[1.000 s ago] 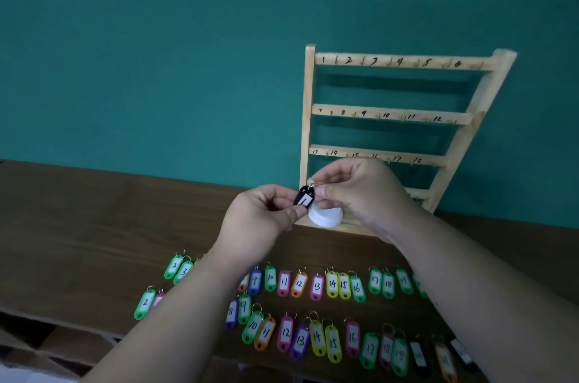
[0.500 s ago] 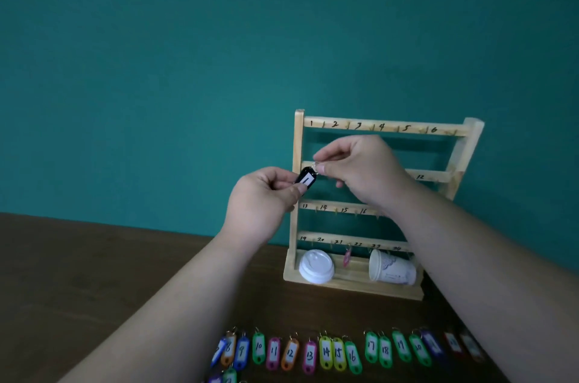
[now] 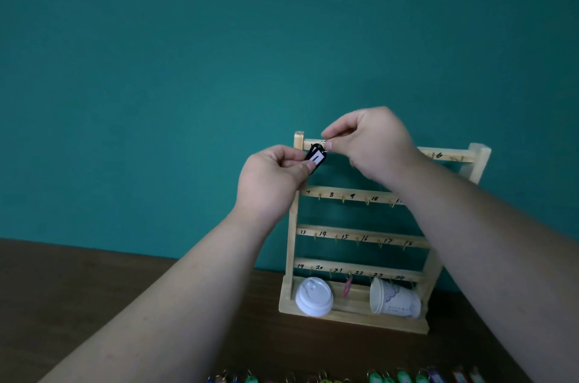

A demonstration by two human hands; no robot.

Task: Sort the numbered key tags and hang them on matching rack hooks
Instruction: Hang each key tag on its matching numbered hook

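A wooden key rack (image 3: 360, 233) with four numbered rails of small hooks stands on the table against the teal wall. A black key tag (image 3: 316, 158) marked 1 is held up at the left end of the top rail. My left hand (image 3: 272, 182) pinches the tag's lower body. My right hand (image 3: 374, 144) pinches its metal ring at the rail. One pink tag (image 3: 347, 286) hangs from the bottom rail near 22. Whether the ring sits on a hook cannot be seen.
A white cup lid (image 3: 314, 296) and a paper cup (image 3: 394, 298) lying on its side sit on the rack's base. A row of coloured tags (image 3: 401, 377) lines the bottom edge of the view on the brown table (image 3: 94, 282).
Both hands have lifted the black tag from the lower rails up to the rack's top rail. The camera has tilted up, so most tags on the table have left the view.
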